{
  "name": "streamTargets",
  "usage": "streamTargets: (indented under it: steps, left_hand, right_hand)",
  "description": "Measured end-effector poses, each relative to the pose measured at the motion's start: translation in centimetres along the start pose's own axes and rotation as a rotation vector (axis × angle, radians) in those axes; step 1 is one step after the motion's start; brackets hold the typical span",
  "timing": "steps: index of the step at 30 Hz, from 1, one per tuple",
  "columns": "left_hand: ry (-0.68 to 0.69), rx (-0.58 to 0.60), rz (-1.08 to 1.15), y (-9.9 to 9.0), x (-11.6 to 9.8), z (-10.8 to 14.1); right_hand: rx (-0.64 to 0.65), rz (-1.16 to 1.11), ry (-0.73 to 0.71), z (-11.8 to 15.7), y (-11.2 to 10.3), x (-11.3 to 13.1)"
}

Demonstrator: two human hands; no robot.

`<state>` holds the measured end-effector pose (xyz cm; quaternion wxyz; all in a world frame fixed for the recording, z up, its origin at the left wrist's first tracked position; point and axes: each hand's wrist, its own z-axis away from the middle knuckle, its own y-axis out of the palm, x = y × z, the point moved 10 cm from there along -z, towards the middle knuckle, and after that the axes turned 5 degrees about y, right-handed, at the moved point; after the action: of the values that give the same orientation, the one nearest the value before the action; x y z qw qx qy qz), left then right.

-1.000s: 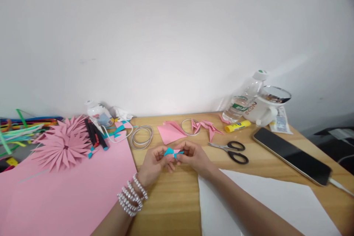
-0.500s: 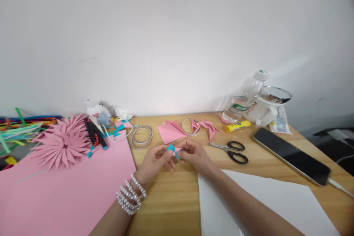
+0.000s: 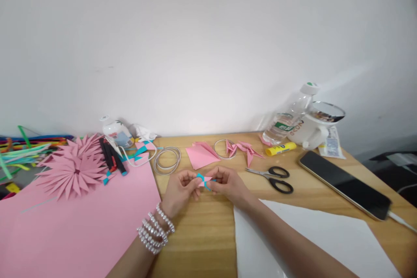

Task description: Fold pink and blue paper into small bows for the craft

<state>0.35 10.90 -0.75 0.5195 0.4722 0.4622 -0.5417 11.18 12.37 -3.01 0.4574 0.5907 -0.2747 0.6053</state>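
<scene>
As hands (image 3: 178, 192) hold paper (image 3: 205, 180), scissors (image 3: 267, 174) rest.

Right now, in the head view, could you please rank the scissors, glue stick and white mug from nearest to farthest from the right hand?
1. Scissors, just right of the right hand.
2. Glue stick, farther right, nearer the wall.
3. White mug, back right, beside the bottle.

- Piece (image 3: 205, 180): pink and blue
- Card (image 3: 97, 234): plain pink
- Rosettes (image 3: 77, 171): pink
- Scissors (image 3: 280, 185): black handles, silvery blades
- Glue (image 3: 280, 149): yellow, blue print
- Phone (image 3: 345, 184): black front, pale gold edge
- Beads (image 3: 153, 236): pearly pinkish-white
- Table (image 3: 195, 243): light brown, wood-grained
- Sheet (image 3: 302, 234): white
- Wall (image 3: 195, 52): pale grey-white
</scene>
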Motion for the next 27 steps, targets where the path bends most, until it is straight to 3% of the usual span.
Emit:
streamTargets:
  steps: [7,12,17,20,23,27]
  left_hand:
    - [0.011,-0.035,0.011,-0.6,0.4,-0.3]
    - [-0.022,-0.074,0.125,-1.1,1.4,-0.5]
    - [-0.018,0.081,0.049,0.5,1.6,-0.4]
    - [0.004,0.166,-0.006,1.5,1.5,-0.1]
    - [0.005,0.197,-0.009,2.0,1.3,0.1]
    - [0.018,0.209,0.013,2.1,0.6,0.1]
  right_hand:
    - [0.063,-0.108,-0.014,0.0,0.7,0.5]
    - [-0.201,-0.155,-0.122,0.3,-1.7,1.6]
    - [-0.224,-0.125,-0.169,0.2,-1.9,1.6]
    - [-0.293,0.022,-0.279,0.7,-2.5,2.5]
    - [-0.377,0.324,-0.468,2.0,-2.1,4.3]
    - [-0.356,0.531,-0.59,3.0,-0.5,5.3]
